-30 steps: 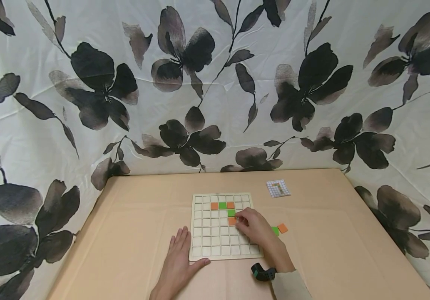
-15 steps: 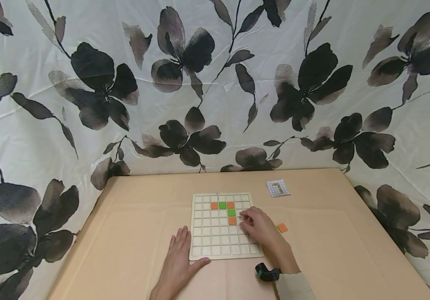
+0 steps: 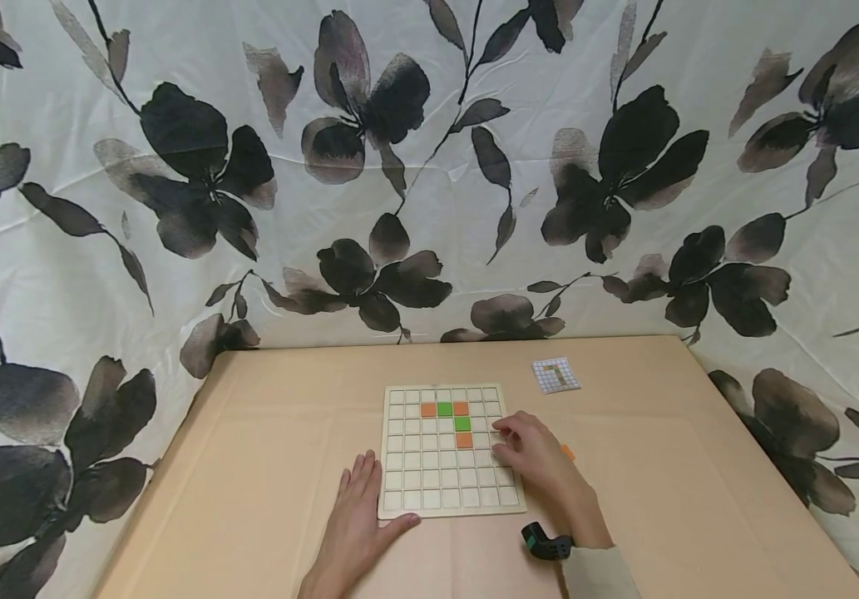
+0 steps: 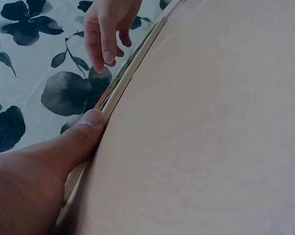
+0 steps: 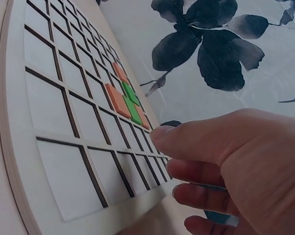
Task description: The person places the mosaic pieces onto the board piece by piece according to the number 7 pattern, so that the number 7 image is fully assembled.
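A pale grid board (image 3: 429, 478) lies on the table, with orange and green square tiles set in its upper right part. Among them are a green tile (image 3: 462, 423) and, just below it, an orange tile (image 3: 464, 440). My left hand (image 3: 357, 520) lies flat along the board's left edge, its thumb at the front edge. My right hand (image 3: 541, 453) hovers over the right edge of the board, fingers loosely bent, nothing visible between them. The right wrist view shows its thumb (image 5: 186, 138) apart from the tiles. A loose orange tile (image 3: 567, 452) shows partly behind the right hand.
A small pattern card (image 3: 556, 376) with a printed grid lies on the table (image 3: 287, 416) beyond the board, to the right. A floral cloth (image 3: 474, 249) hangs behind the table. A black device (image 3: 546, 542) is strapped to the right wrist.
My right hand has drawn back to the right, away from the lower orange tile on the board. It now hides the loose green tile and part of the loose orange one. The left hand stays put.
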A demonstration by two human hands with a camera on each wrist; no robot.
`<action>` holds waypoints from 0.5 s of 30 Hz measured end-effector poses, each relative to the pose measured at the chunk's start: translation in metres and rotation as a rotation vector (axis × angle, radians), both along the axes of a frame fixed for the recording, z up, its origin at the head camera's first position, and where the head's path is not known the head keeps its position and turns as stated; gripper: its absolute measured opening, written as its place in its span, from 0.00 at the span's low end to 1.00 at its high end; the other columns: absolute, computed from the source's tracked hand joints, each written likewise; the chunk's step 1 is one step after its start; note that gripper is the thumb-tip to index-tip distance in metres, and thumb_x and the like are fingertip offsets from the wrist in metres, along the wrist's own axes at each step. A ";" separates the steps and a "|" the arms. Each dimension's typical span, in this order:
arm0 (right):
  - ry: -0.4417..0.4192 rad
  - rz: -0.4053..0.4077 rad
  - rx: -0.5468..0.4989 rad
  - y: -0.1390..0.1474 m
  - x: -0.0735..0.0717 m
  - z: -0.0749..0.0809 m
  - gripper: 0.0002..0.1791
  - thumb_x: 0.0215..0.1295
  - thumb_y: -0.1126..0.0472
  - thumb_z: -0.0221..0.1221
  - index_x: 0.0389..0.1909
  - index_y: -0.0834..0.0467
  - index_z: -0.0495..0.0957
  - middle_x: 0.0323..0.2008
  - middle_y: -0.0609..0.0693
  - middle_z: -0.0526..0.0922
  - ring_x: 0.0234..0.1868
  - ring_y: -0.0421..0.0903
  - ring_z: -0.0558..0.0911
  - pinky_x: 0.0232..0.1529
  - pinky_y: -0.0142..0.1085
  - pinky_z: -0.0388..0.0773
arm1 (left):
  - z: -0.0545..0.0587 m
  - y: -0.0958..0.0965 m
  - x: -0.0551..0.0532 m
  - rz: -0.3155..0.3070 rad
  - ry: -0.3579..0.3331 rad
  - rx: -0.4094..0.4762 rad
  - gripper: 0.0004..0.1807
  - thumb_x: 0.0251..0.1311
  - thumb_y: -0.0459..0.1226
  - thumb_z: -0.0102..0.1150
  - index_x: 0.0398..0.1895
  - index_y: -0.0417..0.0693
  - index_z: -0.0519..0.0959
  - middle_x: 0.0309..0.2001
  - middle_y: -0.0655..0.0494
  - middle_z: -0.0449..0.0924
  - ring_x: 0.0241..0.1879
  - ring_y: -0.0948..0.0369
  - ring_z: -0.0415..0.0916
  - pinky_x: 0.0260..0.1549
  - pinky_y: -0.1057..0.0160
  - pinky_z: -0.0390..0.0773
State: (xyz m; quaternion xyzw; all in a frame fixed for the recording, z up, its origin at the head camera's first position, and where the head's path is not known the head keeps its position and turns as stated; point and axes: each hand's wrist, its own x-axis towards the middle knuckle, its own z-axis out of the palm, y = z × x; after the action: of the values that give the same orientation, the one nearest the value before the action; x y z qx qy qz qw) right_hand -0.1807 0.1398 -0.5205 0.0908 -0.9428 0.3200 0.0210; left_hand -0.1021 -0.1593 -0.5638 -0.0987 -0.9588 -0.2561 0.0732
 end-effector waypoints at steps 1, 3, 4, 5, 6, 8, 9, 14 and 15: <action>-0.003 -0.002 0.002 0.002 0.000 0.000 0.17 0.60 0.58 0.69 0.50 0.55 0.84 0.39 0.42 0.80 0.39 0.39 0.73 0.40 0.32 0.77 | 0.000 0.000 0.000 -0.001 0.000 0.001 0.59 0.49 0.69 0.63 0.71 0.31 0.64 0.77 0.39 0.58 0.78 0.44 0.53 0.79 0.45 0.50; -0.008 0.002 -0.005 0.005 0.000 0.000 0.17 0.60 0.58 0.69 0.50 0.55 0.84 0.39 0.43 0.80 0.40 0.40 0.74 0.42 0.33 0.79 | 0.000 0.000 0.000 -0.002 0.003 0.001 0.59 0.49 0.69 0.63 0.71 0.31 0.64 0.77 0.39 0.58 0.78 0.44 0.53 0.78 0.45 0.51; -0.012 -0.001 -0.006 0.006 0.001 0.000 0.17 0.60 0.58 0.69 0.50 0.55 0.84 0.39 0.43 0.80 0.41 0.40 0.74 0.43 0.34 0.79 | 0.000 0.000 0.000 -0.003 0.007 -0.001 0.59 0.49 0.69 0.63 0.71 0.31 0.64 0.77 0.39 0.58 0.78 0.44 0.53 0.78 0.45 0.51; -0.015 -0.002 -0.007 0.008 0.001 -0.001 0.17 0.59 0.58 0.69 0.50 0.55 0.83 0.40 0.43 0.80 0.41 0.40 0.74 0.44 0.35 0.80 | 0.000 0.000 0.000 -0.003 0.010 -0.002 0.59 0.49 0.69 0.63 0.71 0.31 0.64 0.77 0.39 0.58 0.78 0.44 0.53 0.78 0.45 0.51; -0.018 -0.003 -0.009 0.009 0.001 -0.001 0.17 0.60 0.58 0.70 0.50 0.54 0.83 0.40 0.43 0.80 0.42 0.40 0.74 0.45 0.36 0.80 | 0.000 0.000 0.000 -0.003 0.011 -0.001 0.60 0.49 0.69 0.63 0.71 0.31 0.64 0.77 0.39 0.58 0.78 0.45 0.53 0.78 0.45 0.51; -0.026 -0.003 -0.014 0.012 0.000 -0.001 0.18 0.60 0.58 0.69 0.51 0.55 0.83 0.40 0.44 0.80 0.42 0.41 0.75 0.46 0.37 0.81 | 0.000 -0.001 0.000 -0.002 0.014 -0.004 0.60 0.49 0.70 0.63 0.71 0.31 0.64 0.77 0.39 0.58 0.78 0.45 0.53 0.78 0.45 0.51; -0.028 -0.005 -0.012 0.013 0.000 -0.002 0.18 0.60 0.58 0.69 0.51 0.54 0.83 0.40 0.44 0.80 0.43 0.41 0.75 0.47 0.37 0.81 | 0.000 -0.001 -0.001 -0.002 0.013 -0.005 0.60 0.49 0.69 0.63 0.71 0.31 0.64 0.77 0.39 0.58 0.78 0.45 0.53 0.78 0.45 0.51; -0.036 -0.008 -0.002 0.020 0.001 -0.004 0.17 0.60 0.58 0.69 0.51 0.54 0.83 0.42 0.44 0.81 0.44 0.41 0.75 0.49 0.38 0.82 | -0.001 -0.001 -0.001 0.000 0.007 -0.004 0.60 0.49 0.70 0.62 0.72 0.31 0.64 0.77 0.39 0.58 0.78 0.45 0.53 0.78 0.46 0.51; -0.038 -0.008 0.000 0.022 0.001 -0.004 0.17 0.60 0.58 0.69 0.51 0.54 0.83 0.43 0.44 0.81 0.45 0.41 0.75 0.50 0.39 0.82 | -0.001 -0.001 -0.001 0.000 0.007 -0.003 0.60 0.49 0.70 0.62 0.72 0.31 0.64 0.77 0.39 0.58 0.78 0.45 0.53 0.78 0.46 0.51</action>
State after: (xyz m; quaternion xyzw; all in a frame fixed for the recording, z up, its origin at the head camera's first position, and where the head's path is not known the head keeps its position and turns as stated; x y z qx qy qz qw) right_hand -0.1794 0.1619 -0.5242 0.0811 -0.9434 0.3215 0.0043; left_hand -0.1032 -0.1603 -0.5645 -0.0997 -0.9589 -0.2542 0.0764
